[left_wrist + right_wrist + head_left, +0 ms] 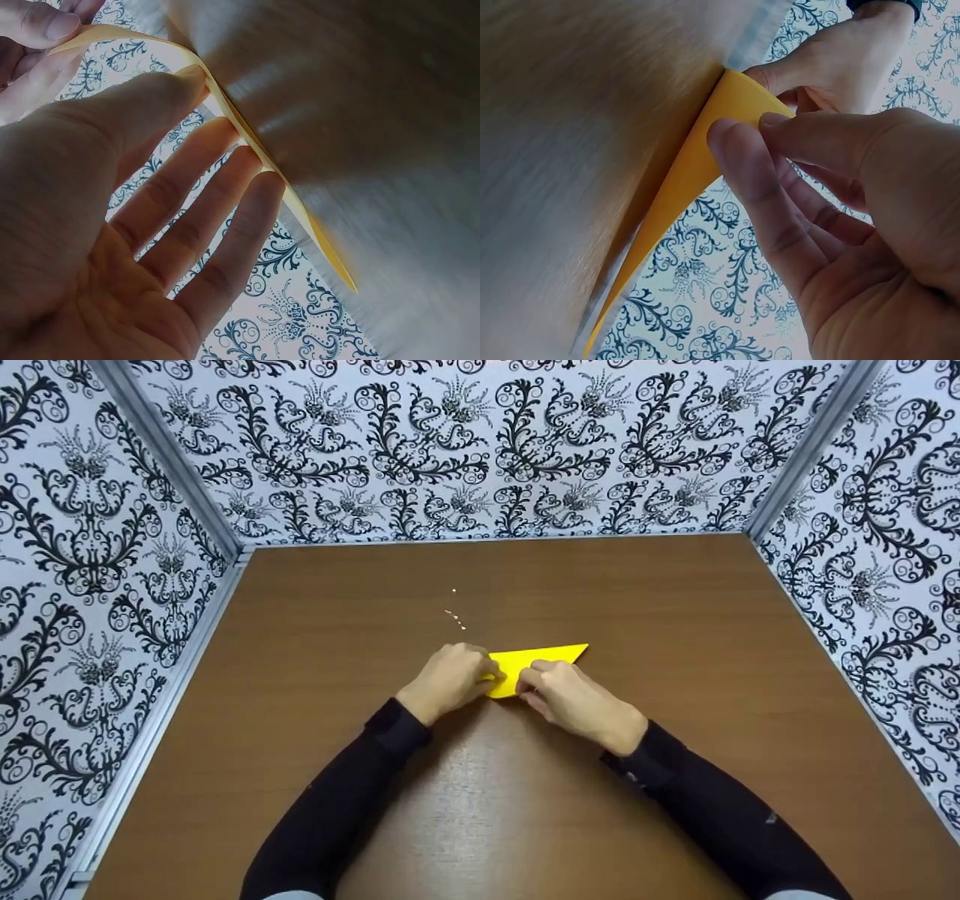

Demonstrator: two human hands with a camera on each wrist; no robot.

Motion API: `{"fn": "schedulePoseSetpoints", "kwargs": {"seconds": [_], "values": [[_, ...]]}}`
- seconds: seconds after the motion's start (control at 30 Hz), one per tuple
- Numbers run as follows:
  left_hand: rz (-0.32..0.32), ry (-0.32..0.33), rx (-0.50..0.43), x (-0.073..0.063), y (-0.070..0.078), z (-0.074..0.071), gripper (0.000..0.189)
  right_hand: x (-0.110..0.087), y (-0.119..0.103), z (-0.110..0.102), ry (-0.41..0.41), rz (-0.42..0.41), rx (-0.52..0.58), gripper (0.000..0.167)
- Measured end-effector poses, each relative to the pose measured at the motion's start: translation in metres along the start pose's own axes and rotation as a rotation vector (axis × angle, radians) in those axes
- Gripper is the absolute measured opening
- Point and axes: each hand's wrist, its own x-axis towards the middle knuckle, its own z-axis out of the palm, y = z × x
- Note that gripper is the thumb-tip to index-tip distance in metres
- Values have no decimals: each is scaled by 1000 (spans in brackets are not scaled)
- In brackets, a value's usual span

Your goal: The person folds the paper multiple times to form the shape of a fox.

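A folded sheet of yellow paper (551, 654) lies at a slant on the table, its pointed end toward the right. My left hand (451, 679) holds its left end; in the left wrist view the thumb bends in to the paper (236, 120) and the other fingertips rest along its edge. My right hand (574, 701) pinches the paper's near edge. Close up in the right wrist view, the thumb and index finger of the right hand (840, 217) grip the raised edge of the paper (686, 169), which curves up off the tabletop.
The brown wooden table (337, 607) lies under both hands. Small pale specks (456, 619) show on it beyond the left hand. Patterned black-and-white walls (450, 457) with grey metal posts (817, 442) enclose the back and sides.
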Motion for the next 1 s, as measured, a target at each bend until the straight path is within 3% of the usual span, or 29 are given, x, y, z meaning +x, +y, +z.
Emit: {"fn": "schedulePoseSetpoints", "kwargs": {"seconds": [0.47,0.73,1.0], "values": [[-1,21,-94,1,-7,-2,8,10,14,-5,-3,65,113,5],[32,30,-119,-1,-9,-4,9,28,22,-12,-26,128,161,6],[11,17,-157,-2,-18,-6,15,46,34,-14,-47,206,196,4]]}}
